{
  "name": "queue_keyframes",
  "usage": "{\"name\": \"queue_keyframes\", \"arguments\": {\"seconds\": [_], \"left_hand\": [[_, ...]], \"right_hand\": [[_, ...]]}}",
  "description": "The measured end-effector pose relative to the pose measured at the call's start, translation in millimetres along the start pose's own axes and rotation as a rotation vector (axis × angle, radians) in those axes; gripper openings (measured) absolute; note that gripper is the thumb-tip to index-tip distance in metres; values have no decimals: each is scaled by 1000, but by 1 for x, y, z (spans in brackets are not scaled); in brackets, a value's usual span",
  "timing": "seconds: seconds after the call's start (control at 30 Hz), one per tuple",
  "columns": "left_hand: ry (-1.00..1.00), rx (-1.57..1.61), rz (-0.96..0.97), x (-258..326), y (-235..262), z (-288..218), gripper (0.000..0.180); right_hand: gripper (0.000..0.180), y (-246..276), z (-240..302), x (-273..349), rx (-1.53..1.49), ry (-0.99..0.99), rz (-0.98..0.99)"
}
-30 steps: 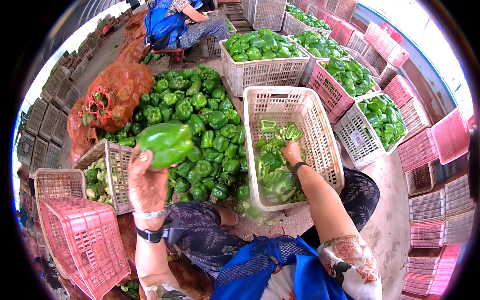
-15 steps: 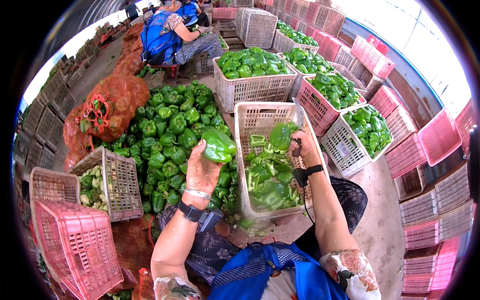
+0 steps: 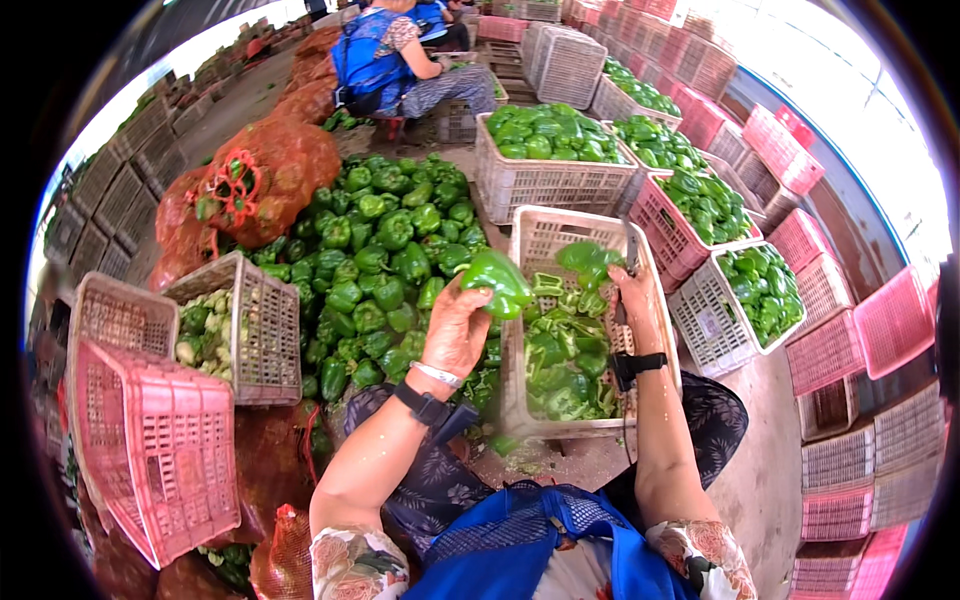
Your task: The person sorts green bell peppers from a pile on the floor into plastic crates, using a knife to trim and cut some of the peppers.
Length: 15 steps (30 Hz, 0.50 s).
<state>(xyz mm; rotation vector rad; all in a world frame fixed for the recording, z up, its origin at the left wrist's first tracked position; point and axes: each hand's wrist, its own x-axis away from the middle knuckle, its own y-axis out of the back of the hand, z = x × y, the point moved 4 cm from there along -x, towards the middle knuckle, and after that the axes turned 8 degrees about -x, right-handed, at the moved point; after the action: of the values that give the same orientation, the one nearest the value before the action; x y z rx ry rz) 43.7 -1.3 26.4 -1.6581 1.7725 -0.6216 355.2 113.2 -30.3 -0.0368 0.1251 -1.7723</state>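
Head view: left hand [image 3: 455,330] grips a green pepper [image 3: 497,281] beside the white crate [image 3: 520,300].

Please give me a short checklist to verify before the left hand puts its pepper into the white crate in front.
1. Left hand grips pepper firmly: ok.
2. Pepper is over the crate: not ok, it hangs at the crate's left edge.
3. Crate has free room: ok, peppers lie low inside.
4. Right hand is out of the drop path: ok, it rests at the right wall.
5. Pepper is free of damage: cannot tell.
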Motion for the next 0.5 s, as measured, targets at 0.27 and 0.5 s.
{"name": "queue_keyframes", "arguments": {"seconds": [0.27,0.5], "left_hand": [[-341,-688,-160,15,-7,-28,59],[-546,-1155,-227,16,-29,-31,62]], "right_hand": [[32,-98,79,139,440,607,318],[41,-115,66,177,663,711,323]]}}
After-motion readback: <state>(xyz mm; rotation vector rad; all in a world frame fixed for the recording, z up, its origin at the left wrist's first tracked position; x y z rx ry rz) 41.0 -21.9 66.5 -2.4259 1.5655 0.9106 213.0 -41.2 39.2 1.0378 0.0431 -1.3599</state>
